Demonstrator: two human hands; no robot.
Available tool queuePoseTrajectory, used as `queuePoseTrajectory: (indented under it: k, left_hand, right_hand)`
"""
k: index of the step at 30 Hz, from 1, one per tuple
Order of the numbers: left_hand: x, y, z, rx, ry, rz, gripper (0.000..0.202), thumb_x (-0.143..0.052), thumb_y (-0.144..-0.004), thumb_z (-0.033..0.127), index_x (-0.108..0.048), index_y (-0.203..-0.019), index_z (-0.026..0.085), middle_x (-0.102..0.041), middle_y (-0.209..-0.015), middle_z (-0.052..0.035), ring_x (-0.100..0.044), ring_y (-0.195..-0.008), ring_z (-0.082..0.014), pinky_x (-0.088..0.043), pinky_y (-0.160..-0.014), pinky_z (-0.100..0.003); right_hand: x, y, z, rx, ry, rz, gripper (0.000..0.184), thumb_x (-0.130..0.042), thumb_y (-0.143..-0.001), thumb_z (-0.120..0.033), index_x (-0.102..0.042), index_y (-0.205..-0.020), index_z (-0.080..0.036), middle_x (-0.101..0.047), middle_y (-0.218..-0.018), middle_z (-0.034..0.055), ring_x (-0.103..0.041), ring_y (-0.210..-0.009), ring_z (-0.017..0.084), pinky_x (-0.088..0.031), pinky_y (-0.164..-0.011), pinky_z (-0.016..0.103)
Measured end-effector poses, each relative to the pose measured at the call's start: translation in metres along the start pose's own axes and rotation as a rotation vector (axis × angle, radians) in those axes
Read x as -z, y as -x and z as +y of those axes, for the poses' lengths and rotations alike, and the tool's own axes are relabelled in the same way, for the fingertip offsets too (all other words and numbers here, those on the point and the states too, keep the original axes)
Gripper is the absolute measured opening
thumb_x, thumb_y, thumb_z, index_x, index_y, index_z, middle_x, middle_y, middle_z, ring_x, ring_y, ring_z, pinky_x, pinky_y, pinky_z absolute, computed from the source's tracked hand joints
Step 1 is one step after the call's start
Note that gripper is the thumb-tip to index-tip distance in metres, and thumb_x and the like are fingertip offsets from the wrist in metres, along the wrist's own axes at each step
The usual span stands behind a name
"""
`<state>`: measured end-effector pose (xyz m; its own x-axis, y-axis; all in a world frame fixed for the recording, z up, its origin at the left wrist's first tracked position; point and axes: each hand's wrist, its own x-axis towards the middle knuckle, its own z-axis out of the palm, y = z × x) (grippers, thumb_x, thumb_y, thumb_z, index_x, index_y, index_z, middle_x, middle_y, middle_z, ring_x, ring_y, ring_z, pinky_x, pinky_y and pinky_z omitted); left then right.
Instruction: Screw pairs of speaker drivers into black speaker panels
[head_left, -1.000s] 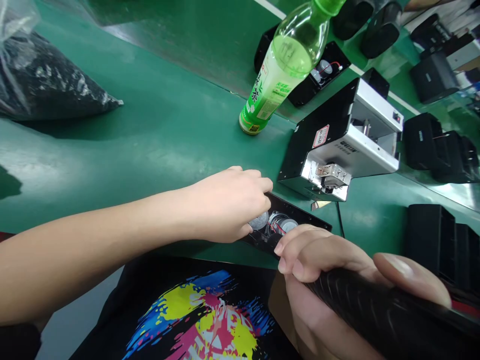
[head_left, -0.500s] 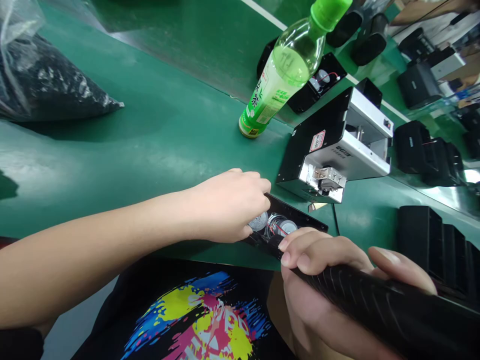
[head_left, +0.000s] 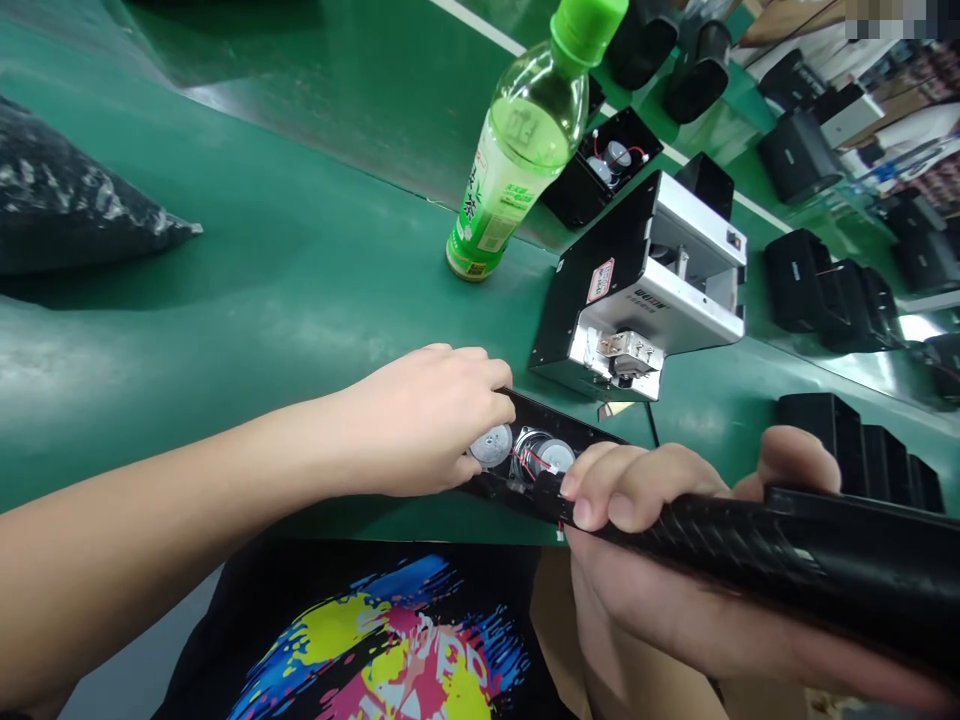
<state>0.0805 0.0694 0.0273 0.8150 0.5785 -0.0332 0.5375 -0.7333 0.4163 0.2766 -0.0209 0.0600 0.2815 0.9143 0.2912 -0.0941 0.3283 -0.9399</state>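
My left hand is closed on the left end of a black speaker panel, its fingers over the far edge and the thumb at the near side. Round silver speaker drivers with red wires show inside the panel. In my right hand is a black electric screwdriver with a ribbed grip, held low and nearly level. Its nose reaches the panel's near edge. The tip is hidden, so I cannot tell whether it touches a screw.
Beyond the panel stand a black-and-silver machine and a green tea bottle. A black bag lies at the left. Several black speaker boxes are on the green table at the right, with another opened speaker behind the bottle.
The whole view has shifted, so bottle, machine and panel appear farther left. My left hand keeps its hold. The screwdriver looks more level, and my right thumb is raised higher.
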Motion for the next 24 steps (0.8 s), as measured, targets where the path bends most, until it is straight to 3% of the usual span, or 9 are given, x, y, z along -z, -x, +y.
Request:
queuePoseTrajectory:
  k: [10,15,19,24]
  left_hand:
    - [-0.003,0.004,0.0,-0.009,0.029,0.006,0.025,-0.086,-0.09,0.027,-0.082,-0.115,0.025,-0.077,-0.132,-0.0091,-0.075,-0.118,-0.0339,-0.061,-0.098,-0.051]
    - [-0.002,0.006,-0.004,-0.05,0.064,0.017,0.04,-0.093,-0.089,0.031,-0.083,-0.128,0.033,-0.074,-0.139,-0.0078,-0.073,-0.124,-0.0353,-0.06,-0.104,-0.054]
    - [0.0,0.008,-0.005,-0.128,0.036,0.056,0.024,-0.091,-0.094,0.036,-0.086,-0.117,0.032,-0.071,-0.147,-0.0124,-0.07,-0.132,-0.0394,-0.057,-0.108,-0.059]
    - [0.002,0.005,0.004,-0.244,-0.007,0.143,0.004,-0.085,-0.098,0.026,-0.087,-0.102,0.025,-0.07,-0.151,-0.0165,-0.067,-0.136,-0.0397,-0.05,-0.118,-0.06]
  right_hand:
    - [-0.006,0.003,0.008,0.092,0.023,0.046,0.061,-0.057,-0.105,-0.086,-0.08,-0.127,-0.033,-0.071,-0.068,-0.0031,-0.059,-0.049,0.021,-0.055,-0.055,0.043]
    - [-0.001,0.0,0.003,-0.004,0.035,-0.019,0.058,-0.063,-0.101,-0.086,-0.08,-0.129,-0.037,-0.072,-0.07,-0.0034,-0.061,-0.05,0.022,-0.059,-0.059,0.046]
    - [0.003,-0.006,0.0,-0.043,-0.054,-0.008,0.059,-0.067,-0.098,-0.088,-0.083,-0.125,-0.038,-0.072,-0.066,-0.0024,-0.061,-0.05,0.022,-0.059,-0.062,0.042]
    - [0.01,-0.013,-0.006,-0.058,-0.131,0.045,0.055,-0.077,-0.092,-0.086,-0.086,-0.115,-0.037,-0.07,-0.06,-0.0022,-0.058,-0.046,0.02,-0.056,-0.057,0.038]
